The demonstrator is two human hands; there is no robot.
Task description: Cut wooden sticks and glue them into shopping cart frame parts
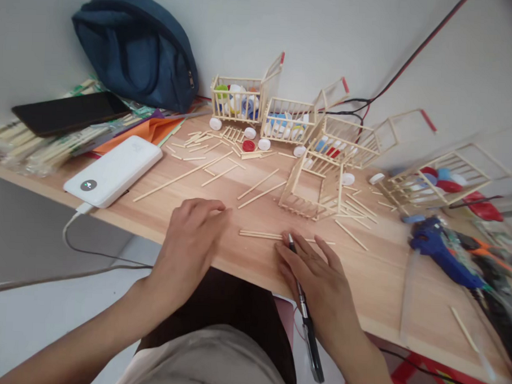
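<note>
My right hand (320, 277) rests on the wooden table (383, 277) near its front edge and grips a black pen (305, 313), whose tip touches a pair of thin wooden sticks (260, 234) lying side by side. My left hand (192, 234) lies palm down on the table left of those sticks, fingers loosely curled and holding nothing. Just beyond the sticks stands an unfinished stick frame (313, 186).
Several small stick carts (243, 98) with bottle caps line the wall. Loose sticks (215, 156) are scattered mid-table. A white power bank (115, 171), a black phone (68, 113) and a blue bag (137, 45) are on the left; a blue glue gun (442, 251) is on the right.
</note>
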